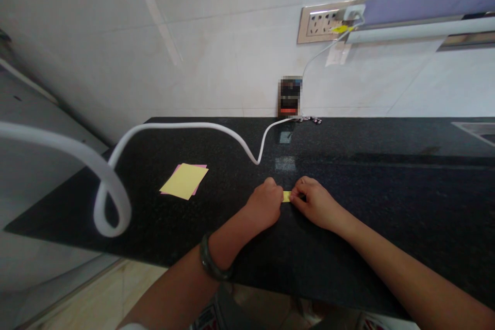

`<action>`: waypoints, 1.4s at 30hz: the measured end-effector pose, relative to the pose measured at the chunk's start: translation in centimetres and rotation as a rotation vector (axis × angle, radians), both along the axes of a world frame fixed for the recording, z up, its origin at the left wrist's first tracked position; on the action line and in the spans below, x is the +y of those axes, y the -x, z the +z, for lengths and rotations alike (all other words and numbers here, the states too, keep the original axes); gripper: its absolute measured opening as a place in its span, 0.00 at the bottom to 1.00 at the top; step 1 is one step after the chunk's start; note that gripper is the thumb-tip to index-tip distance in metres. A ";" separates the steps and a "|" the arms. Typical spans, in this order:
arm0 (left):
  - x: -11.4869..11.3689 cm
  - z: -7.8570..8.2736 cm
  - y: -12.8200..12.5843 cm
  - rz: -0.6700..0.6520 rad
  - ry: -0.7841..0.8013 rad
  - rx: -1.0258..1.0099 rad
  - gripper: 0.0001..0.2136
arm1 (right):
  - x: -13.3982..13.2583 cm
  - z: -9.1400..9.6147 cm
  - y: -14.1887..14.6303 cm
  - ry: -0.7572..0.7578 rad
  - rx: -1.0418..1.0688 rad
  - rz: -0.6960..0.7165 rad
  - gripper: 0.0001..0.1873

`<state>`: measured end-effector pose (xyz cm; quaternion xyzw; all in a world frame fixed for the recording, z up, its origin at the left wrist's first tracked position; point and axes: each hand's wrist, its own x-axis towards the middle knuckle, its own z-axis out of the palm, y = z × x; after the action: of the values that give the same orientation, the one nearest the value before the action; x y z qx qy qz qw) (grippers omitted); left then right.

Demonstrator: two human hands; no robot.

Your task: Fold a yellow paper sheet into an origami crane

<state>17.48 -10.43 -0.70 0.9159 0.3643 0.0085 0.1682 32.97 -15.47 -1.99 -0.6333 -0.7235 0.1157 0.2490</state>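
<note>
A small folded yellow paper (286,196) lies on the black stone counter (386,185), pinched from both sides. My left hand (264,205) is closed on its left end, fingers curled under. My right hand (314,202) is closed on its right end, thumb and fingertips pressed on it. Most of the paper is hidden beneath the two hands. A dark bracelet (212,263) circles my left wrist.
A yellow sheet on a pink sheet (184,181) lies to the left on the counter. A thick white cable (112,185) loops across the counter's left part toward a small device (290,96) by the wall. A wall socket (323,23) sits above; a sink edge (475,129) at far right.
</note>
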 end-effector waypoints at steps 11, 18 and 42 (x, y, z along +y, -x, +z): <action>0.1 -0.2 0.1 -0.005 -0.101 -0.086 0.10 | -0.1 0.0 0.1 -0.019 -0.033 0.024 0.07; 0.2 -0.5 0.0 0.000 -0.090 -0.119 0.10 | -0.8 0.7 -0.1 -0.077 -0.105 0.106 0.09; -3.4 3.0 2.2 -0.062 -0.278 0.118 0.15 | -1.6 2.4 -0.4 -0.024 -0.279 0.306 0.12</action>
<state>15.29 -13.84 2.27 0.9402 0.3402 -0.0002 0.0182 33.33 -17.10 0.37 -0.5228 -0.8402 0.0546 0.1334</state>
